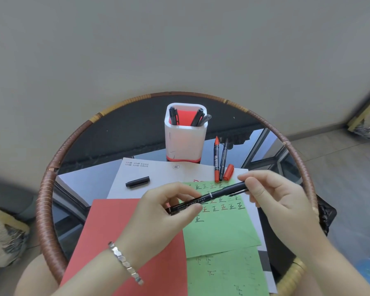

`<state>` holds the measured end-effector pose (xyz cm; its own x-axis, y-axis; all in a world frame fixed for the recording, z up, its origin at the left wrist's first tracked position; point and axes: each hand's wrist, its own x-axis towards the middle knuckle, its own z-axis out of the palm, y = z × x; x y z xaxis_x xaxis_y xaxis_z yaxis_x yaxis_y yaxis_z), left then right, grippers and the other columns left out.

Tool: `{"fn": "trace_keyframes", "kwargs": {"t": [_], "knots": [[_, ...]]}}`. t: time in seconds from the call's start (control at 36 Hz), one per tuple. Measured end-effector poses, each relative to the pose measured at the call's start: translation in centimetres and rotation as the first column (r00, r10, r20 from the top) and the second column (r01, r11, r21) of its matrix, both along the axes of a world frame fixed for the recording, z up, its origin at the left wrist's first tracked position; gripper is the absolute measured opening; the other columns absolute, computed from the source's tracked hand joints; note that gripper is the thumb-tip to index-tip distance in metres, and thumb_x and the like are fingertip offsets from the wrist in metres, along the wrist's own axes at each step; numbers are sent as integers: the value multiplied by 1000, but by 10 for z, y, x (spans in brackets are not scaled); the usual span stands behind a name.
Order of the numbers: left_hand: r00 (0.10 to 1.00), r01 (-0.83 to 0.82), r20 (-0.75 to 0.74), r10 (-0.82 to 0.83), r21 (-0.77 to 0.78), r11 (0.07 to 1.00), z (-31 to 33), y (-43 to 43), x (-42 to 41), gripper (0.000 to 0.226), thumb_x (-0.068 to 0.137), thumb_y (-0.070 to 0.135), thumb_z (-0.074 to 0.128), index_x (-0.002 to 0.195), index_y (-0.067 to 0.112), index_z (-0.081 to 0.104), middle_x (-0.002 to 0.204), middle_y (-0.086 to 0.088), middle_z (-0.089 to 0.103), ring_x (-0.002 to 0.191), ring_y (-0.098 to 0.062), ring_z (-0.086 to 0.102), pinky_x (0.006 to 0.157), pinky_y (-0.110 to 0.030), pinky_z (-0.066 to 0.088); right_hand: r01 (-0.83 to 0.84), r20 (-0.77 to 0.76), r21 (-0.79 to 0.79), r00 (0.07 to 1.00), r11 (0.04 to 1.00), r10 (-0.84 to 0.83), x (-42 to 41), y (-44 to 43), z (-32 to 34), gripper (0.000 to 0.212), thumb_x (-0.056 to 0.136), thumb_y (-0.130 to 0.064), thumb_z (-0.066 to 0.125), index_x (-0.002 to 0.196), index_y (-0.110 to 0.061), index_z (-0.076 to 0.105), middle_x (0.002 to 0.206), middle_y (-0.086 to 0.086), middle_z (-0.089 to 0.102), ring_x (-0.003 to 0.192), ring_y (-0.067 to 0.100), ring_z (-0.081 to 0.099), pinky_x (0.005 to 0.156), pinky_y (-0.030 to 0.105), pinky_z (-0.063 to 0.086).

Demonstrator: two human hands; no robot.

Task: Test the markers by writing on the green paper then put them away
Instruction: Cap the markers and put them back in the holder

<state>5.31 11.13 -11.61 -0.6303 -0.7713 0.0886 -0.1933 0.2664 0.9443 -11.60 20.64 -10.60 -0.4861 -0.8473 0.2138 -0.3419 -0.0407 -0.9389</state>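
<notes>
Black marker (207,197), uncapped, tilted over green paper (220,229) w/ rows of marks, both hands' grip pinching it.

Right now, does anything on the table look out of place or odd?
Two caps lie loose: a black cap on the white paper, and a red cap beside the red marker. The white pen holder has dark ink marks on its side. Nothing looks spilled or broken.

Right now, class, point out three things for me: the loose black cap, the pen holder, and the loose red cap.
Black cap (137,181), head view, middle of its body.
Pen holder (185,142), head view, front white wall.
Red cap (229,171), head view, middle of its body.
</notes>
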Motion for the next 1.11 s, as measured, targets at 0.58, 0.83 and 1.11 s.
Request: {"fn": "trace_keyframes", "kwargs": {"t": [0.58, 0.83, 1.11], "knots": [[985, 168, -138, -108, 567, 807, 27, -5, -1, 11, 56, 6, 79, 59, 12, 70, 51, -7, 62, 32, -8, 28, 36, -12, 21, -175, -136, -138, 978, 975, 156, 9, 4, 6, 23, 75, -55, 58, 85, -39, 70, 72, -18, 68, 61, 3, 61, 59, 10, 48], [902, -35, -285, 324, 699, 714, 27, -11, 13, 17, 60, 2, 66, 75, -1, 60, 62, -7, 68, 46, -10, 60, 42, -15, 48, -167, 95, -51, 981, 985, 171, 20, -3, -16, 42, 55, -71, 63, 82, -40, 72, 73, -11, 72, 65, 0, 64, 63, 10, 48], [658, -525, -663, 358, -63, 849, 62, -21, 14, 8, 86, 12, 54, 89, 17, 59, 94, 2, 70, 76, -13, 68, 73, -22, 52, 154, -486, 405, 871, 901, 70, -34, -50, -34, 57, 82, -30, 64, 133, -24, 40, 135, -5, 44, 127, 15, 35, 107, 40, 34]]}}
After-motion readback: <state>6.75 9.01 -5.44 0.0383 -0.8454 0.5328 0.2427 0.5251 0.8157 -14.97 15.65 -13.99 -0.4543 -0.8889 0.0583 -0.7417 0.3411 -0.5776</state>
